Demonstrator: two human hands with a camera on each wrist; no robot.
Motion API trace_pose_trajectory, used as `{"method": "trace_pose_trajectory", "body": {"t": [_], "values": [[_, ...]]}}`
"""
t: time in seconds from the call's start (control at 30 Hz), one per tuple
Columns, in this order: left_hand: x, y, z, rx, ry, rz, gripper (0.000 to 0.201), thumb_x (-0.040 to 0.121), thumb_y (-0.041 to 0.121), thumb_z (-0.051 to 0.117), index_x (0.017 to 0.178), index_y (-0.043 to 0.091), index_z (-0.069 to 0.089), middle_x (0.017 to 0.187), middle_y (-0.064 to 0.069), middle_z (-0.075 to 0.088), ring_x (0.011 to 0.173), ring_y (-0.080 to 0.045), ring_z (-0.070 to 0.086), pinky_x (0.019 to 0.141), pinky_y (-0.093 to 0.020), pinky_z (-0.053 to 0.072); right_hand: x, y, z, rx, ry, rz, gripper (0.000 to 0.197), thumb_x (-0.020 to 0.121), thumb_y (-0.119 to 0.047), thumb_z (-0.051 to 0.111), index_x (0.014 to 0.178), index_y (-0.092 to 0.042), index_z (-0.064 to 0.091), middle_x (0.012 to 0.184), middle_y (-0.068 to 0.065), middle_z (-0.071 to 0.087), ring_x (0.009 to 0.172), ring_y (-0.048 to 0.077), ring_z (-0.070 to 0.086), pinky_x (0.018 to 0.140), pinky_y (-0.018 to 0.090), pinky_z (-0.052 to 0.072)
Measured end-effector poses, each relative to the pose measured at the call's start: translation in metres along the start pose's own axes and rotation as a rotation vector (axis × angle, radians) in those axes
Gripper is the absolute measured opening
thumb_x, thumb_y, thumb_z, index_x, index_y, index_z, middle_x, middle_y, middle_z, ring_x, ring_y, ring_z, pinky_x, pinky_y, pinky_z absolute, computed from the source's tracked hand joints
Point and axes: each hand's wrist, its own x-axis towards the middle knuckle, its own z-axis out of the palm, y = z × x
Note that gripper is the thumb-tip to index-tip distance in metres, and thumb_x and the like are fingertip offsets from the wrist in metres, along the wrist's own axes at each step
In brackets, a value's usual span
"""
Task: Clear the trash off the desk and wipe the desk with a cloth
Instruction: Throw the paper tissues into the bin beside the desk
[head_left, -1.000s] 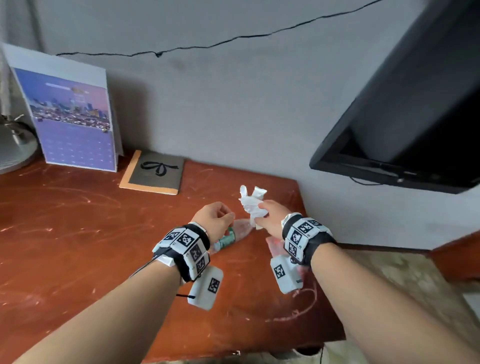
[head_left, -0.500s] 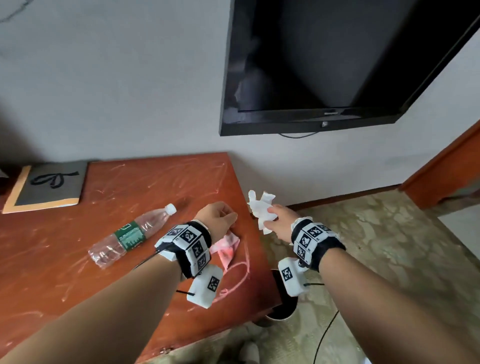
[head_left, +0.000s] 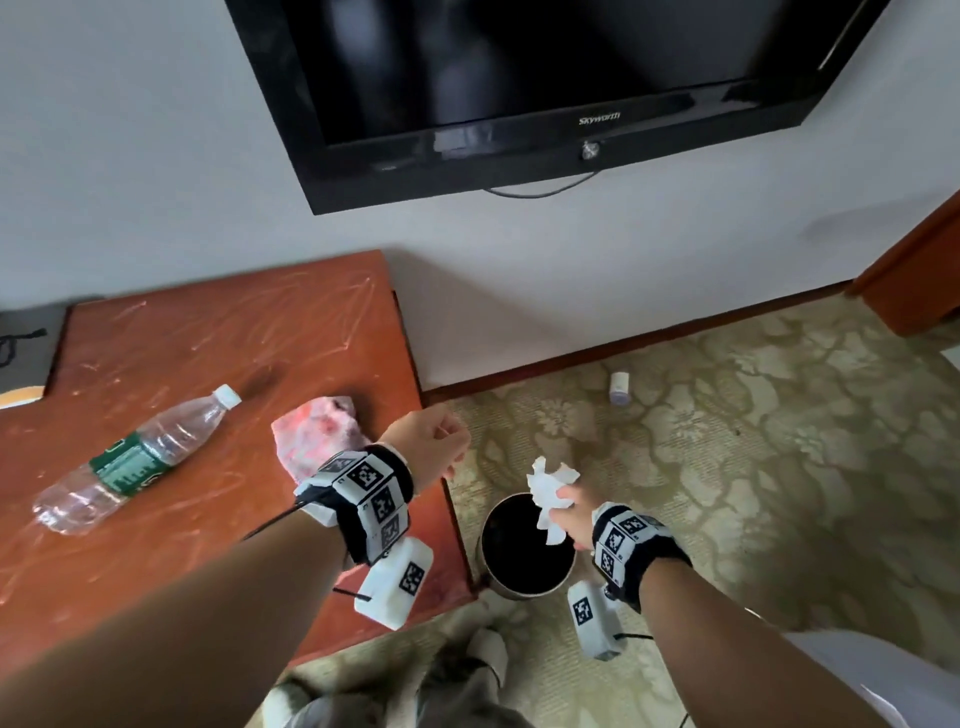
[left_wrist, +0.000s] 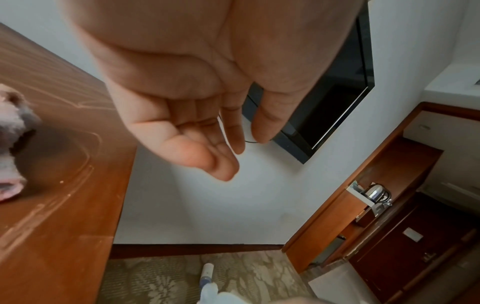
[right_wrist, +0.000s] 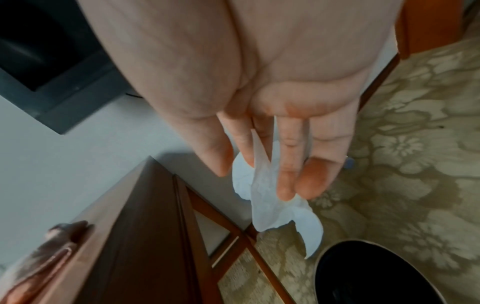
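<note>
Fingers (right_wrist: 285, 164) of the right hand (head_left: 571, 512) pinched a crumpled white tissue (head_left: 548, 501), which hung from the tips just above the rim of the dark round bin (head_left: 524, 582) on the floor. The left hand (head_left: 428, 436) hovered empty over the near corner of the worktop (head_left: 218, 332), its fingers (left_wrist: 207, 148) loosely curled and holding nothing.

Largest first: the worktop lay to the left of both hands, scratched and smeared with pale marks. The bin stood below the right fingers and just off the worktop's corner, its mouth wide and dark. A clear plastic bottle (head_left: 135, 457) with a green label lay on its side well to the left of the left fingers. A pink cloth (head_left: 317, 436) sat bunched just behind the left wrist, near the worktop's edge. The tissue was the smallest thing in play.

To do the drop well, I judged that the right fingers needed to sit squarely over the bin's mouth before parting, since light paper drifts and the tissue seemed nearer the far rim than the middle. Lowering the hand a little toward the opening would likely have kept it from floating onto the carpet. The bottle looked like the remaining trash, and the cloth was close at hand for the wiping to follow.
</note>
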Motion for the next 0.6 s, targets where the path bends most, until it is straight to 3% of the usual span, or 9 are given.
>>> {"method": "trace_pose_trajectory", "body": {"t": [0.13, 0.2, 0.27, 0.33, 0.43, 0.6], "values": [[0.007, 0.001, 0.011, 0.013, -0.007, -0.022, 0.011, 0.091, 0.024, 0.056, 0.083, 0.018, 0.061, 0.076, 0.002, 0.070, 0.059, -0.007, 0.064, 0.066, -0.030, 0.055, 0.042, 0.033, 0.019, 0.045, -0.078, 0.085, 0.056, 0.088, -0.024, 0.059, 0.141, -0.018, 0.042, 0.125, 0.010, 0.051, 0.107, 0.025, 0.055, 0.096, 0.039, 0.049], [0.010, 0.001, 0.015, 0.023, 0.005, -0.038, 0.013, 0.092, 0.025, 0.056, 0.082, 0.018, 0.061, 0.074, 0.003, 0.070, 0.060, -0.008, 0.064, 0.066, -0.031, 0.056, 0.054, 0.039, 0.023, 0.042, -0.109, 0.103, 0.055, 0.091, -0.025, 0.056, 0.143, -0.017, 0.039, 0.130, 0.012, 0.049, 0.104, 0.024, 0.053, 0.094, 0.037, 0.050], [0.012, 0.000, 0.017, 0.025, 0.012, -0.053, 0.015, 0.091, 0.027, 0.055, 0.081, 0.018, 0.060, 0.075, 0.001, 0.070, 0.063, -0.011, 0.065, 0.069, -0.035, 0.057, 0.063, 0.041, 0.025, 0.017, -0.141, 0.111, 0.053, 0.094, -0.022, 0.053, 0.144, -0.013, 0.037, 0.139, 0.014, 0.045, 0.108, 0.024, 0.052, 0.092, 0.033, 0.048], [0.013, -0.002, 0.017, 0.018, 0.008, -0.078, 0.016, 0.091, 0.030, 0.055, 0.081, 0.018, 0.060, 0.076, -0.003, 0.071, 0.065, -0.015, 0.066, 0.071, -0.039, 0.057, 0.073, 0.045, 0.028, 0.000, -0.147, 0.131, 0.053, 0.095, -0.023, 0.053, 0.145, -0.013, 0.037, 0.142, 0.015, 0.043, 0.119, 0.028, 0.051, 0.098, 0.035, 0.047], [0.015, -0.007, 0.018, 0.019, 0.009, -0.119, 0.014, 0.091, 0.029, 0.055, 0.082, 0.019, 0.060, 0.077, -0.004, 0.071, 0.072, -0.025, 0.069, 0.073, -0.045, 0.058, 0.087, 0.051, 0.035, -0.025, -0.164, 0.145, 0.056, 0.093, -0.029, 0.054, 0.145, -0.016, 0.037, 0.142, 0.014, 0.044, 0.122, 0.029, 0.052, 0.100, 0.037, 0.046], [0.020, -0.016, 0.018, 0.013, 0.021, -0.151, 0.013, 0.092, 0.026, 0.055, 0.081, 0.019, 0.060, 0.077, -0.004, 0.071, 0.078, -0.030, 0.069, 0.073, -0.043, 0.057, 0.098, 0.052, 0.040, -0.059, -0.225, 0.161, 0.057, 0.093, -0.030, 0.054, 0.146, -0.016, 0.037, 0.144, 0.013, 0.044, 0.125, 0.030, 0.050, 0.102, 0.040, 0.045]]}}
